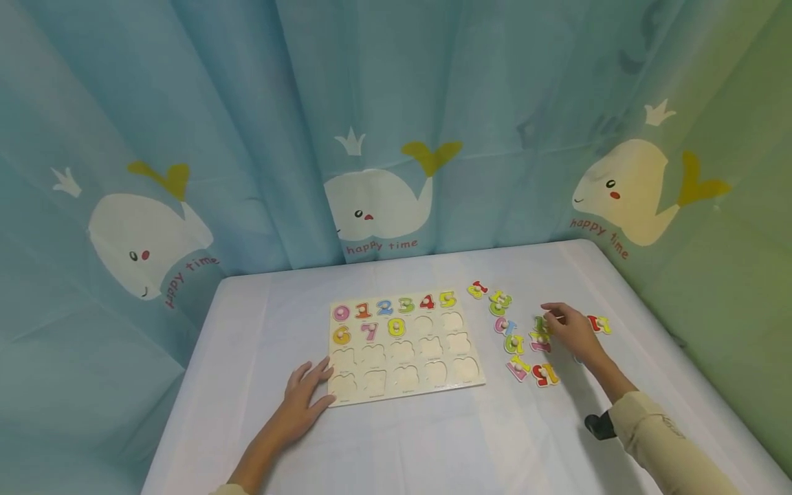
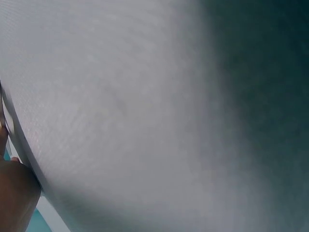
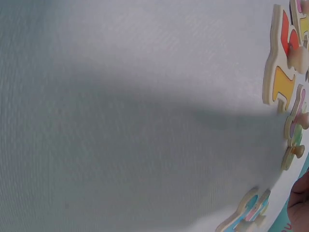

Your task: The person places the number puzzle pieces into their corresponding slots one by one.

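A wooden number puzzle board lies on the white table with 0 to 8 in its upper recesses. My left hand rests at its left edge, fingers spread and touching the board; in the left wrist view only part of the hand shows. My right hand hovers over the loose pieces at the right, thumb and index finger close above a green number piece. Just below that lies a pink number piece. In the right wrist view, the hand is mostly cut off.
Several knobbed number pieces lie right of the board, among them a red-and-yellow 15 and a green-and-yellow 13. Another red-and-yellow piece sits beyond the right hand. A blue whale-print curtain hangs behind the table.
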### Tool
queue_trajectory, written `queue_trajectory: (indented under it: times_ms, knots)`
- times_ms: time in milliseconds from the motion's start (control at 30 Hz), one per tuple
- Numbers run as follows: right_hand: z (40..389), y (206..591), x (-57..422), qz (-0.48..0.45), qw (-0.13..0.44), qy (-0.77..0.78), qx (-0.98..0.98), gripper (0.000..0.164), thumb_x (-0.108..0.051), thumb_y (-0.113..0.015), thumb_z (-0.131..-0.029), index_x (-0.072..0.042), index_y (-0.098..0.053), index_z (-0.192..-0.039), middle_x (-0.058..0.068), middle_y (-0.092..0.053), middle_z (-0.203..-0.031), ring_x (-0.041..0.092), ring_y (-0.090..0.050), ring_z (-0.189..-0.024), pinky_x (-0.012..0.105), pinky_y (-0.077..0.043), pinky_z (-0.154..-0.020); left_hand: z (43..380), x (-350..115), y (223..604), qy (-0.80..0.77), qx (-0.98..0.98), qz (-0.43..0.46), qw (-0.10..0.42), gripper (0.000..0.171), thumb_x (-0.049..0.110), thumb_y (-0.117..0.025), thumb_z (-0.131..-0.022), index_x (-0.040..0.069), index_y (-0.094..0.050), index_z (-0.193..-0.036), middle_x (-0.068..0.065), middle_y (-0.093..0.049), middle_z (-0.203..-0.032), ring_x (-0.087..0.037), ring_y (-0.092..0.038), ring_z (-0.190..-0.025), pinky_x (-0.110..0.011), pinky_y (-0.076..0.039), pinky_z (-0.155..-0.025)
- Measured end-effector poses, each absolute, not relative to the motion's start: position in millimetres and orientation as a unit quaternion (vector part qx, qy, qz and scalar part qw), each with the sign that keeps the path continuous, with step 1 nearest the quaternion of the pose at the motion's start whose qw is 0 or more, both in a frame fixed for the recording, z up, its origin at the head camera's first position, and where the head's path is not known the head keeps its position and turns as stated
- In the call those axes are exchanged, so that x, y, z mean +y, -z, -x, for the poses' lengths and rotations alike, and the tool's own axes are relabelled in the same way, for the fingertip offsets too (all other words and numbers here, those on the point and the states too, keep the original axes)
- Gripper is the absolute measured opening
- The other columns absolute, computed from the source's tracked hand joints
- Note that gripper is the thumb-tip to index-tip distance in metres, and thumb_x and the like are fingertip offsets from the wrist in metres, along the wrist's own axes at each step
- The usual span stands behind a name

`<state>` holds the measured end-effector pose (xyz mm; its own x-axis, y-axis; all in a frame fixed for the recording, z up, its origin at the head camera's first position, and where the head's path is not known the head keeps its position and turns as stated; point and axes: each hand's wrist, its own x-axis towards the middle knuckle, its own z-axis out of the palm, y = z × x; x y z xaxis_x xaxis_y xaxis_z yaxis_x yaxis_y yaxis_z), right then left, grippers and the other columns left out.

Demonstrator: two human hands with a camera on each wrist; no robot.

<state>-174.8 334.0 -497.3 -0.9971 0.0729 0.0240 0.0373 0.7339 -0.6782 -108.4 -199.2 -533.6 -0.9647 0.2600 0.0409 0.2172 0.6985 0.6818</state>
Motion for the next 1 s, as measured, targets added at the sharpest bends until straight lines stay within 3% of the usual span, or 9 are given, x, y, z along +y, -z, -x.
queue_trajectory:
  times_ms: [133, 300, 533, 733, 1000]
  knots:
    - [181, 502, 325, 0.016, 0.023, -0.359, -0.933, 0.032, -0.014, -0.051, -0.096, 0.003, -0.054, -0.123, 0.021, -0.059, -0.108, 0.035, -0.057, -0.097, 0.035, -0.049, -0.073, 108, -201, 535, -0.365, 0.922, -0.129, 0.023, 0.050, 0.018, -0.067, -0.087, 0.008, -0.051, -0.133, -0.005, -0.037, -0.148, -0.035, -0.018, -0.136, -0.062, -0.017, -0.105]
    - [195, 506, 308, 0.006, -0.003, -0.358, -0.934, 0.032, -0.014, -0.055, -0.095, -0.001, -0.054, -0.124, 0.016, -0.059, -0.107, 0.030, -0.054, -0.093, 0.030, -0.050, -0.063, 107, -201, 537, -0.369, 0.919, -0.134, 0.021, 0.047, 0.018, -0.067, -0.087, 0.007, -0.053, -0.130, -0.007, -0.036, -0.148, -0.036, -0.018, -0.136, -0.062, -0.016, -0.105]
    - [218, 511, 285, -0.060, -0.047, -0.321, -0.944, 0.038, -0.008, -0.061, -0.091, 0.001, -0.051, -0.127, 0.018, -0.060, -0.115, 0.035, -0.054, -0.105, 0.051, -0.046, -0.088, 104, -200, 538, -0.371, 0.918, -0.138, 0.019, 0.047, 0.017, -0.067, -0.086, 0.006, -0.054, -0.130, -0.007, -0.038, -0.147, -0.037, -0.019, -0.135, -0.063, -0.015, -0.105]
    - [228, 515, 280, -0.096, -0.024, -0.313, -0.945, 0.035, 0.002, -0.062, -0.088, 0.004, -0.055, -0.122, 0.017, -0.063, -0.106, 0.034, -0.058, -0.099, 0.050, -0.047, -0.086, 104, -198, 538, -0.372, 0.917, -0.146, 0.012, 0.045, 0.017, -0.066, -0.087, 0.006, -0.055, -0.129, -0.008, -0.038, -0.147, -0.038, -0.020, -0.135, -0.063, -0.017, -0.104]
    - [236, 514, 280, -0.127, 0.005, -0.285, -0.950, 0.031, 0.000, -0.062, -0.088, 0.005, -0.058, -0.118, 0.014, -0.063, -0.099, 0.031, -0.056, -0.094, 0.049, -0.046, -0.084, 106, -198, 535, -0.368, 0.919, -0.143, 0.007, 0.046, 0.017, -0.067, -0.087, 0.006, -0.054, -0.130, -0.007, -0.038, -0.147, -0.037, -0.020, -0.135, -0.062, -0.018, -0.105]
